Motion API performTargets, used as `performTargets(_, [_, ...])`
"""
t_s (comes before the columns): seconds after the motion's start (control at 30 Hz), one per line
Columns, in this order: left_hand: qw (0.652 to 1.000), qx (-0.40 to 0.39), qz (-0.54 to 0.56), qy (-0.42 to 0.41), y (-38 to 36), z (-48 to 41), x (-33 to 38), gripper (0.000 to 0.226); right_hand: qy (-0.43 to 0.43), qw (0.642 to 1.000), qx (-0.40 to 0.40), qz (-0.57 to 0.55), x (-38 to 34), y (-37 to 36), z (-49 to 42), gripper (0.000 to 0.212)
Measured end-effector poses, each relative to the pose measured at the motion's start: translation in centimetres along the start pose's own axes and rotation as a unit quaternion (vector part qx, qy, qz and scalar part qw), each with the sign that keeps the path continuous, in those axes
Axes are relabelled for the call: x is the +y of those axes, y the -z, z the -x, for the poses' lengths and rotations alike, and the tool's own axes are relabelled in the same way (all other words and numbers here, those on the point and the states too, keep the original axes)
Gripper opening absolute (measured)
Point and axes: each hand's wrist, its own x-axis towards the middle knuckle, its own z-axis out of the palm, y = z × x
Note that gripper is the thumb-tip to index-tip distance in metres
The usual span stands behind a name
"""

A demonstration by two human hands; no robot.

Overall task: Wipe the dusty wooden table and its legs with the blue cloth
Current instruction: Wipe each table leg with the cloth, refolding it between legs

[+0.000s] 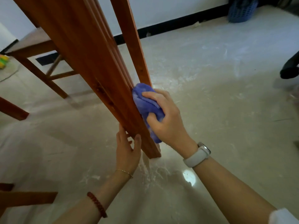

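A reddish wooden table leg (pixel 100 67) slants from the upper left down to the pale floor near the middle. My right hand (pixel 166 120) holds a bunched blue cloth (pixel 145 102) and presses it against the leg's right side, low down. My left hand (pixel 127 150) grips the same leg from the left, just above its foot, with the thumb across the front. A second, thinner leg (pixel 131 38) stands behind the first one. White dust lies on the floor around the foot of the leg.
A wooden bench (pixel 32 44) stands at the back left, and more wooden pieces (pixel 24 199) show at the lower left. A blue plastic basket (pixel 241 11) sits by the far wall. A dark foot of another person (pixel 289 68) is at the right edge.
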Motion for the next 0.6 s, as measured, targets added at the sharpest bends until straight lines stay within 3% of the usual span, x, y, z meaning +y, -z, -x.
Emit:
performTargets(0.1, [1.0,0.003,0.007,0.005,0.0,0.0,-0.1,0.062,-0.003,1.0,0.016,-0.005,1.6,-1.3,0.7,0.043])
performTargets(0.17, [1.0,0.001,0.009,0.012,-0.1,0.0,-0.3,0.062,-0.113,0.994,0.0,0.001,5.6,-2.6,3.9,0.049])
performTargets(0.27, [1.0,-0.009,0.008,0.022,-0.2,-0.1,-0.5,0.062,-0.324,0.937,-0.127,0.039,11.5,-3.0,8.8,0.057])
performTargets(0.33, [1.0,-0.009,0.003,0.018,-0.1,-0.2,-0.8,0.062,-0.405,0.884,-0.22,0.078,13.5,-2.4,10.5,0.045])
performTargets(0.37, [1.0,-0.006,0.001,0.013,0.0,-0.2,-1.0,0.06,-0.426,0.871,-0.226,0.092,13.7,-2.1,10.7,0.039])
performTargets(0.43, [1.0,0.006,0.006,0.017,0.1,-0.5,-1.2,0.055,-0.42,0.885,-0.164,0.118,12.8,-1.6,10.1,0.039])
performTargets(0.5, [0.999,0.023,0.007,0.032,0.1,-1.0,-1.4,0.052,-0.367,0.921,-0.06,0.115,10.6,-1.4,8.2,0.05])
performTargets(0.6, [0.998,0.044,-0.018,0.035,-0.1,-1.6,-1.6,0.046,-0.171,0.984,0.036,0.034,7.2,-2.1,5.2,0.05])
